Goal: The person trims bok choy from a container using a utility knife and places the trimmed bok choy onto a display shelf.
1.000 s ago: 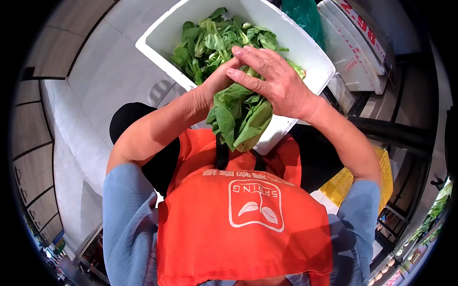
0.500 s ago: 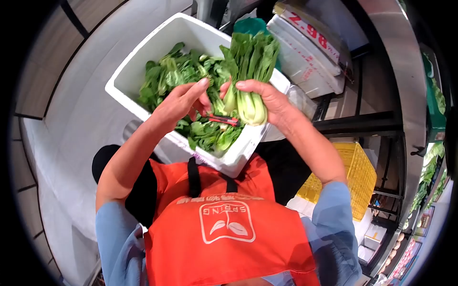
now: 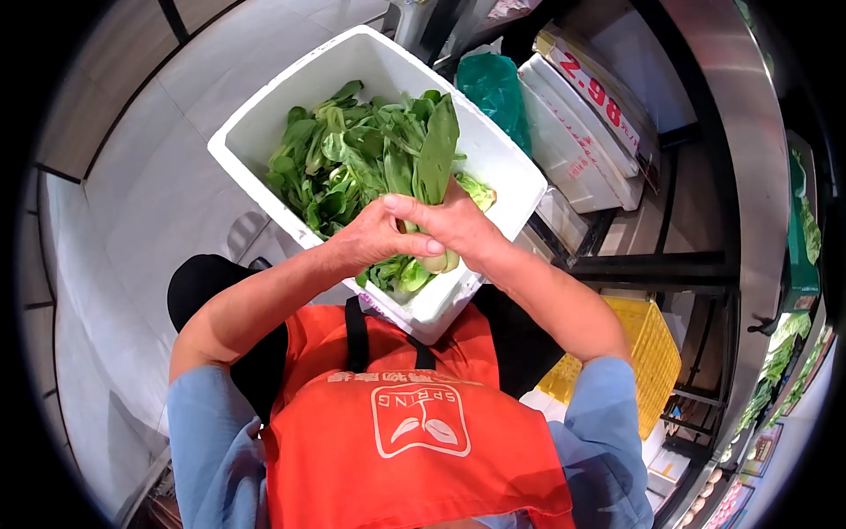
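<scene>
A bunch of leafy greens [image 3: 436,154] stands upright between my hands, leaves pointing up and pale stem ends down. My left hand [image 3: 379,236] is closed on its lower part from the left. From the right, my right hand [image 3: 458,222] wraps the same bunch, its thumb crossing toward my left hand. The fingers behind the stems are hidden. Below and beyond the hands, more leafy greens [image 3: 313,167] lie in a white foam box [image 3: 251,115]. No red and black tool shows now.
A green plastic bag [image 3: 493,93] and white boxes [image 3: 573,132], one marked 2.98, stand beyond the foam box to the right. A yellow crate [image 3: 648,353] is by my right arm, near a dark metal rack [image 3: 656,269]. Pale floor lies to the left.
Half a second ago my hands were apart, with a bunch in my right hand and a red and black tool by my left fingers. Now both hands meet on a bunch; the tool is out of sight.
</scene>
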{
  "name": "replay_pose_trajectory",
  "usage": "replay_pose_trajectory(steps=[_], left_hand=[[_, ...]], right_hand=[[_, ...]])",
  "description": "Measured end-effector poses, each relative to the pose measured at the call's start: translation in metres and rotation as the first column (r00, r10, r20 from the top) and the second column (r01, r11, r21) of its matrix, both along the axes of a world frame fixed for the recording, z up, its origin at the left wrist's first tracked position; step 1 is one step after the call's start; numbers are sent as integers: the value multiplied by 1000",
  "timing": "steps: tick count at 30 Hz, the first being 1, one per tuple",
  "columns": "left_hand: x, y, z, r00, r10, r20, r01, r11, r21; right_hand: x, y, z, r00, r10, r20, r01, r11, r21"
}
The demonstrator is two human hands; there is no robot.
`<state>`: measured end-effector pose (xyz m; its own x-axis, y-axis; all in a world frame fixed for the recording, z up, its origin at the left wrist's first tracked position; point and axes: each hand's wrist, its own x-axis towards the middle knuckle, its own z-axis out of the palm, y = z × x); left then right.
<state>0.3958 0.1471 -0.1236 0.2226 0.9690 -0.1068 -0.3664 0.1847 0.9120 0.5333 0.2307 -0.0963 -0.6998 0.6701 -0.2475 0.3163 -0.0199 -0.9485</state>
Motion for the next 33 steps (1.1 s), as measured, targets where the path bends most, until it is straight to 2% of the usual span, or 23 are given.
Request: replay_pose_trajectory(steps=[2, 4, 6, 8, 10, 12, 13, 15, 16, 17, 18, 19, 20, 22, 23, 24, 25, 26, 30, 32, 33], left_hand=[[-5, 0, -7, 999, -48, -23, 48, 998, -28], [-13, 2, -2, 965, -124, -231, 128, 992, 3], [-8, -1, 6, 997, -79, -13, 79, 995, 57], [-8, -2, 13, 998, 53, 27, -56, 992, 115], [-20, 5, -10, 984, 170, -57, -157, 972, 176], [-29, 10, 9, 977, 146, -156, -129, 985, 114], [-31, 13, 5, 982, 135, -131, -127, 990, 63], [-27, 17, -2, 989, 128, -80, -130, 991, -26], [-26, 20, -7, 993, 102, -65, -105, 994, -36], [-26, 22, -3, 993, 47, -106, -53, 997, -53], [-26, 23, -1, 989, -9, -148, -3, 997, -78], [-22, 24, 0, 979, -32, -199, 16, 997, -78], [-20, 25, -3, 967, -50, -248, 32, 997, -77], [-23, 30, -26, 960, -112, -256, 77, 987, -143], [-22, 32, -33, 958, -131, -255, 85, 980, -181], [-22, 34, -39, 957, -147, -251, 90, 971, -223], [-21, 35, -42, 952, -153, -265, 89, 967, -241], [-21, 37, -47, 950, -157, -271, 84, 961, -263], [-18, 45, -33, 917, -218, -333, 137, 958, -251], [-14, 46, -25, 926, -181, -333, 97, 962, -253], [-17, 46, -28, 922, -176, -346, 89, 963, -255]], right_hand=[[-4, 3, -3, 997, 83, 7, -83, 994, 68], [2, 9, 4, 995, 99, -16, -100, 982, -158], [15, 19, 2, 1000, 14, -18, -18, 968, -250], [32, 20, 20, 978, -11, -207, -31, 979, -200], [53, 23, 65, 964, 45, -261, -34, 998, 47], [77, 28, 110, 954, 21, -300, -20, 1000, 5], [90, 25, 151, 952, -19, -306, 25, 1000, 16], [125, 36, 192, 960, -147, -240, 156, 988, 19], [138, 35, 220, 926, -174, -335, 216, 972, 93], [154, 45, 240, 880, -148, -450, 298, 912, 281], [172, 44, 273, 906, -266, -328, 375, 863, 339], [191, 48, 302, 913, -322, -251, 392, 863, 317], [197, 57, 324, 869, -313, -382, 450, 821, 352], [224, 87, 365, 761, -418, -496, 626, 673, 394], [236, 99, 388, 725, -525, -447, 683, 635, 361], [248, 126, 403, 622, -603, -499, 779, 540, 318], [258, 146, 415, 612, -555, -563, 787, 495, 368], [267, 167, 426, 550, -631, -548, 835, 398, 380], [304, 296, 433, 506, -694, -511, 850, 303, 431], [270, 304, 436, 341, -890, -302, 858, 163, 487], [256, 295, 431, 316, -914, -254, 871, 174, 460]])
